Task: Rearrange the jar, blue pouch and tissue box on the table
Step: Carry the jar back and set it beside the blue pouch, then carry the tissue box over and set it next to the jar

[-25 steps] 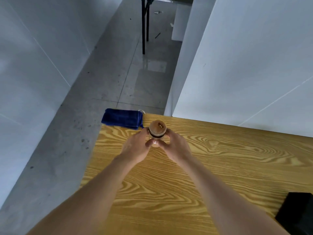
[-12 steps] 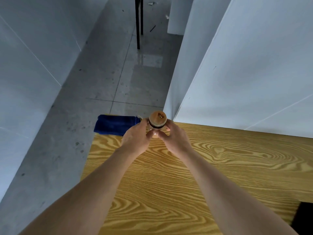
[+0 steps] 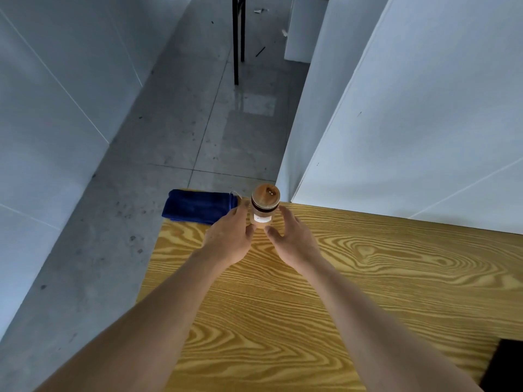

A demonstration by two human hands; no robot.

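Note:
A small clear jar with a wooden lid and a dark band stands upright at the table's far edge. My left hand curls against its left side, fingers and thumb touching it. My right hand is just to the jar's right, fingers spread and a little apart from it. The blue pouch lies flat on the far left corner of the wooden table, right beside my left hand. I cannot pick out a tissue box for certain.
A black object is cut off at the table's near right corner. White panels rise right behind the far edge. Grey floor drops away past the left edge, with a black table leg farther off.
Both hands carried the jar farther away, next to the pouch. My right hand has opened and drawn back from the jar.

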